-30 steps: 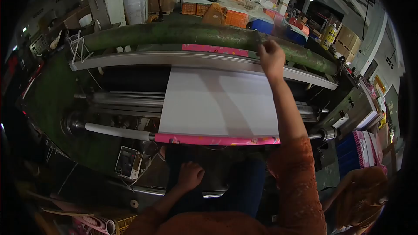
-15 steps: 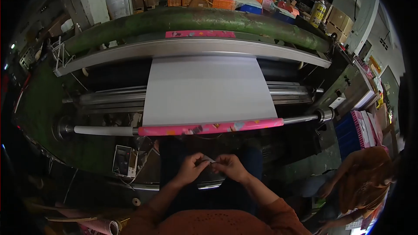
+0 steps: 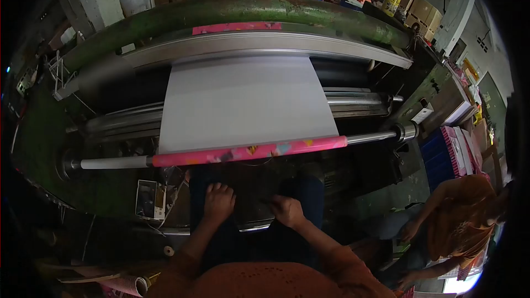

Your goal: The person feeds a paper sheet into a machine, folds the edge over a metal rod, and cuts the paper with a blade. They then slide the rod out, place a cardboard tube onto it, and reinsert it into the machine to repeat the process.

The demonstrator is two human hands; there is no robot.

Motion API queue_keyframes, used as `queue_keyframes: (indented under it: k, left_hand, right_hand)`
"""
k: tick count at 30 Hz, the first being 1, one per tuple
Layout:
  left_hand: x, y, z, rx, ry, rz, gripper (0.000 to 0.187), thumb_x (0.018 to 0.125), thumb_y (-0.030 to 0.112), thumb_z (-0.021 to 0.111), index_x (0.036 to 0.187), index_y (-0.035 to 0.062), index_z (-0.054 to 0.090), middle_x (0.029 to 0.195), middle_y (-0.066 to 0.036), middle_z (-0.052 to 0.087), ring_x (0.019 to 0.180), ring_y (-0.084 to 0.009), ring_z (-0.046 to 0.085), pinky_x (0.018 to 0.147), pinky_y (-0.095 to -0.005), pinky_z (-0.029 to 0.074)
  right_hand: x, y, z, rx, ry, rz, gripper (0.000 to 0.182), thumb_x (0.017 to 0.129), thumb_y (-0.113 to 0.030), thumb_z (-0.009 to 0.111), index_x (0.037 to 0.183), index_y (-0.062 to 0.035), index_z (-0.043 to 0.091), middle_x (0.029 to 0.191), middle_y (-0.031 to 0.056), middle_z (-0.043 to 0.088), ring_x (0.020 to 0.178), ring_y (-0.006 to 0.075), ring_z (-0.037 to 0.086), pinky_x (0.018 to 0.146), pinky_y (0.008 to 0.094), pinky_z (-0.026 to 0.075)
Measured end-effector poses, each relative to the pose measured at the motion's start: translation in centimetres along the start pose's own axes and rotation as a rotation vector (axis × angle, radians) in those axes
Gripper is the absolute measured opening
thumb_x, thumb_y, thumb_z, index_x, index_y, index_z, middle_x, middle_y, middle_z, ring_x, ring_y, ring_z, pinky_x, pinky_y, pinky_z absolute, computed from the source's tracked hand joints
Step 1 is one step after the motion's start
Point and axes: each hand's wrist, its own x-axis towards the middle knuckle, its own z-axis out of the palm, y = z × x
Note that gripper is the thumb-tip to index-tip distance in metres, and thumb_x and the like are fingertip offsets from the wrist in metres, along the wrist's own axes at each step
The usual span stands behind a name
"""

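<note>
Both grips empty: left hand point(image 3: 219, 201) curled loose, right hand point(image 3: 287, 209) resting, knuckles up, on dark lap below pink roll point(image 3: 248, 152) and white sheet point(image 3: 245, 102).

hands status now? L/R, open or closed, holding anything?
Left hand: fingers curled, knuckles up, resting low at the machine front; nothing visibly held.
Right hand: fingers curled at the metal edge; any grip cannot be told.
</note>
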Motion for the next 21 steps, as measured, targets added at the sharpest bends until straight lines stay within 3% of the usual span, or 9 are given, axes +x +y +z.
queue_keyframes:
  k: [4,7,9,13,15,17,21]
  left_hand:
    - [0.1,0.1,-0.1,-0.002,-0.018,-0.013,0.014,0.077,0.021,0.066,0.078,0.0073,0.064,0.086,-0.008,0.061,0.093,-0.0259,0.055,0.089,-0.0414,0.039]
    - [0.0,-0.1,-0.1,-0.012,-0.011,-0.010,0.014,0.077,0.021,0.066,0.077,0.0074,0.064,0.085,-0.008,0.061,0.093,-0.0256,0.055,0.089,-0.0414,0.039]
    - [-0.1,-0.3,-0.1,-0.019,0.035,0.025,0.014,0.077,0.021,0.067,0.077,0.0075,0.063,0.084,-0.008,0.061,0.092,-0.0257,0.055,0.087,-0.0415,0.039]
    - [0.1,-0.3,-0.3,-0.080,0.069,0.002,0.013,0.077,0.020,0.067,0.076,0.0078,0.062,0.083,-0.008,0.060,0.090,-0.0267,0.056,0.086,-0.0421,0.040]
    - [0.1,-0.5,-0.2,-0.164,0.101,0.007,0.014,0.076,0.020,0.067,0.077,0.0074,0.061,0.082,-0.009,0.060,0.088,-0.0268,0.056,0.087,-0.0431,0.041]
    - [0.3,-0.6,0.0,-0.203,0.135,-0.024,0.014,0.077,0.020,0.067,0.077,0.0075,0.060,0.082,-0.009,0.059,0.088,-0.0273,0.056,0.085,-0.0430,0.042]
    - [0.8,-0.6,-1.4,-0.358,0.173,-0.002,0.014,0.078,0.020,0.066,0.078,0.0078,0.058,0.084,-0.008,0.057,0.086,-0.0276,0.055,0.077,-0.0422,0.045]
  right_hand:
    - [-0.2,0.0,0.0,-0.024,-0.098,0.053,0.015,0.083,-0.015,0.062,0.096,-0.0091,0.065,0.090,0.0142,0.068,0.080,0.0327,0.066,0.069,0.0417,0.053]
    - [-0.2,0.0,0.1,0.009,-0.092,0.049,0.015,0.082,-0.015,0.063,0.096,-0.0081,0.066,0.090,0.0142,0.067,0.080,0.0332,0.066,0.068,0.0416,0.053]
    - [-0.2,-0.5,0.2,-0.022,0.021,-0.027,0.010,0.080,-0.014,0.065,0.087,-0.0074,0.066,0.082,0.0135,0.066,0.074,0.0326,0.066,0.062,0.0407,0.053]
    - [0.1,-0.4,-0.6,-0.032,-0.103,-0.002,0.014,0.080,-0.015,0.065,0.093,-0.0086,0.067,0.089,0.0142,0.067,0.080,0.0348,0.065,0.066,0.0419,0.053]
    - [1.1,-1.9,-3.0,-0.052,-0.231,-0.005,0.011,0.081,-0.012,0.067,0.090,-0.0076,0.068,0.086,0.0132,0.067,0.075,0.0300,0.066,0.063,0.0378,0.053]
    - [3.5,-5.7,-6.7,0.269,-0.271,0.068,0.008,0.081,-0.008,0.068,0.088,-0.0044,0.067,0.082,0.0114,0.066,0.068,0.0229,0.066,0.061,0.0321,0.052]
    - [11.2,-13.6,-12.1,0.330,-0.101,-0.192,0.004,0.080,-0.002,0.068,0.082,-0.0003,0.065,0.074,0.0058,0.064,0.067,0.0131,0.060,0.061,0.0260,0.047]
